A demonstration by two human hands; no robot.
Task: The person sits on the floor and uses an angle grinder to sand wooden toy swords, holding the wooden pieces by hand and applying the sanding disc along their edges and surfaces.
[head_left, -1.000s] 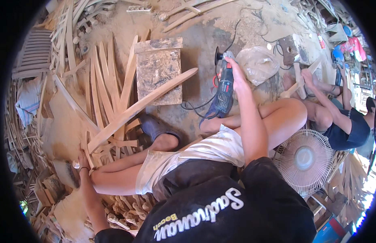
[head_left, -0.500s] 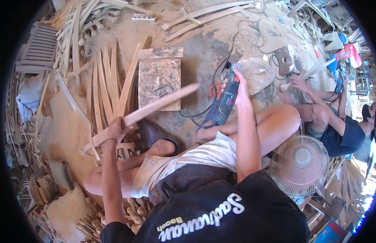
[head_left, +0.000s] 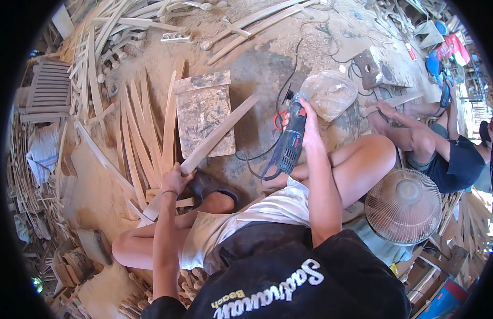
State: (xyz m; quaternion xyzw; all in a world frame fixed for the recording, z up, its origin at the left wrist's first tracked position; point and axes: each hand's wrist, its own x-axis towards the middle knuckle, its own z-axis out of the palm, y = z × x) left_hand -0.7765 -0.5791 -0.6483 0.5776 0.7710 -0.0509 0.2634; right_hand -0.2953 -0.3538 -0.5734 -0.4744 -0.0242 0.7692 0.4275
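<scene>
My left hand (head_left: 175, 179) is closed around a long, flat, blade-shaped wooden piece (head_left: 220, 129) with a tapering tip. The piece slants over a worn wooden block (head_left: 196, 141), its tip pointing far and right; whether it touches the block I cannot tell. My right hand (head_left: 310, 125) grips a dark blue angle grinder (head_left: 293, 143), head upward, beside the block's right side and apart from the wood. A power cord leaves the grinder's lower end. Whether its disc is spinning cannot be seen.
Several curved wooden strips (head_left: 142, 138) lie left of the block. A clear plastic bag (head_left: 331, 93) sits beyond the grinder. A round fan (head_left: 403, 204) stands right of my knee. A co-worker (head_left: 443, 154) sits at the right, holding wood and a power tool. Cords cross the dusty floor.
The wooden piece has tilted more steeply, its tip moving farther from me. My left hand has come slightly to the right. The grinder stays in my right hand; the whole view has shifted a little.
</scene>
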